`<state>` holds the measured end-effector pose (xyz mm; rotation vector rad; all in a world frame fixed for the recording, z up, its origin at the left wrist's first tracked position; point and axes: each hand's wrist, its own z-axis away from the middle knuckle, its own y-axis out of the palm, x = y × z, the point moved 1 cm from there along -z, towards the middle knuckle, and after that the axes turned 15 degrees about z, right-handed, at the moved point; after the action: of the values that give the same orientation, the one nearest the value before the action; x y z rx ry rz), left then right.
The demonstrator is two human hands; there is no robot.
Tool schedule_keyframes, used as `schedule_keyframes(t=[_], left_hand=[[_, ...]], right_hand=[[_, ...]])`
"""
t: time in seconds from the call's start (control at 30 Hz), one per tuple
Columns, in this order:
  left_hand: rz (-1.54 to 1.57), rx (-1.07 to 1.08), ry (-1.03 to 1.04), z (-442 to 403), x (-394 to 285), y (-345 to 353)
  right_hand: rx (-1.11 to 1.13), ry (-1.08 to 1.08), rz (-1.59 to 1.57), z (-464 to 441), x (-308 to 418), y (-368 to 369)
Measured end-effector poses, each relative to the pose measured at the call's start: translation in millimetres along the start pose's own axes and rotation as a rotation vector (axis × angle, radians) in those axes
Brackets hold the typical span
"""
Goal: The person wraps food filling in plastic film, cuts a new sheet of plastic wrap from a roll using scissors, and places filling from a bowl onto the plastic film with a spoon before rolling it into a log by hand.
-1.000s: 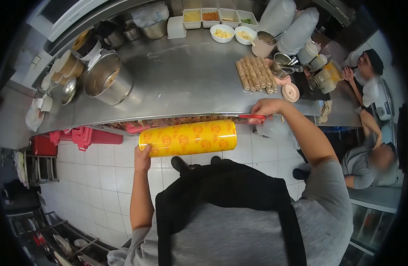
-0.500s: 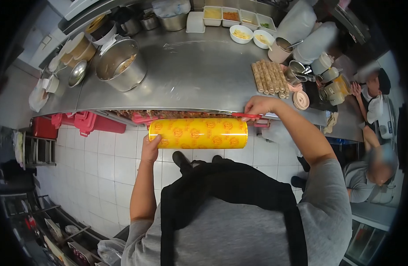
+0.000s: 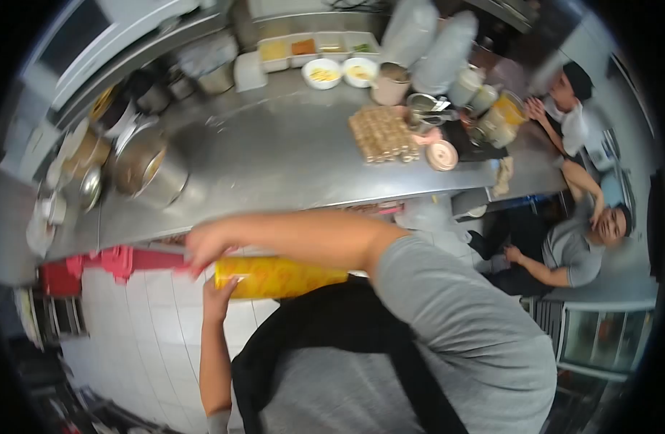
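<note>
My left hand [image 3: 221,295] grips the left end of a yellow roll of plastic wrap [image 3: 289,281] printed with red marks. The roll lies level in front of my apron, below the counter edge; my right forearm covers part of its upper side. Stretched across to the left, my right hand [image 3: 208,244] is just above that same end of the roll, smeared by motion. Whether its fingers hold anything does not show.
Along the steel counter [image 3: 267,152] stand a large pot [image 3: 155,170], wrapped rolls of food [image 3: 383,135], white bowls [image 3: 322,74] and a pink lid [image 3: 441,155]. Pink bins [image 3: 122,264] sit below at left. Two people are at the right, one seated [image 3: 564,246].
My right hand has swept from the roll's right end to its left end; the red-handled tool it held no longer shows clearly. The view has turned right. My left hand keeps its hold.
</note>
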<state>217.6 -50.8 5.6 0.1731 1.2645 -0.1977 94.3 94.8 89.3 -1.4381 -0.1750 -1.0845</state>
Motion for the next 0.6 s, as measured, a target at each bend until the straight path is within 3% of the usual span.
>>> schedule_keyframes(t=[0.03,0.1,0.13,0.17,0.2,0.23,0.27,0.3,0.33,0.37,0.4,0.47,0.5,0.6], left_hand=[[-0.03,-0.044,0.034,-1,21,-24],[-0.122,-0.23,0.076,15,26,-44],[-0.159,-0.134,0.167,27,8,-52],[-0.452,-0.155,0.066,31,5,-89],[-0.874,0.031,0.203,37,10,-139],[-0.294,-0.167,0.236,48,-37,-102],[-0.622,-0.265,0.119,60,-75,-103],[-0.728,-0.296,0.238,67,-99,-112],[-0.862,-0.374,0.162,77,-136,-111],[-1.02,-0.389,0.281,81,-151,-131],[-1.214,-0.469,0.027,85,-181,-142],[-1.446,-0.537,0.381,83,-229,-146],[-1.591,-0.563,0.513,82,-249,-153],[-1.666,-0.64,0.497,74,-303,-187]], right_hand=[[-0.076,-0.2,0.049,-17,18,12],[-0.002,-0.255,0.008,19,61,-2],[-0.064,-0.292,0.012,34,62,1],[-0.121,-0.335,0.018,48,61,2],[-0.153,-0.336,0.011,63,49,5],[-0.173,-0.356,0.001,78,35,10],[-0.097,-0.195,0.071,93,22,10],[-0.128,-0.126,-0.012,116,12,7],[-0.163,-0.06,-0.099,140,3,3],[-0.118,-0.003,-0.267,151,-11,-1],[-0.084,0.061,-0.434,162,-26,-6],[-0.098,0.076,-0.57,161,-75,-3],[-0.125,0.273,-0.568,166,-65,-27],[-0.423,0.298,-0.451,129,-110,-55]])
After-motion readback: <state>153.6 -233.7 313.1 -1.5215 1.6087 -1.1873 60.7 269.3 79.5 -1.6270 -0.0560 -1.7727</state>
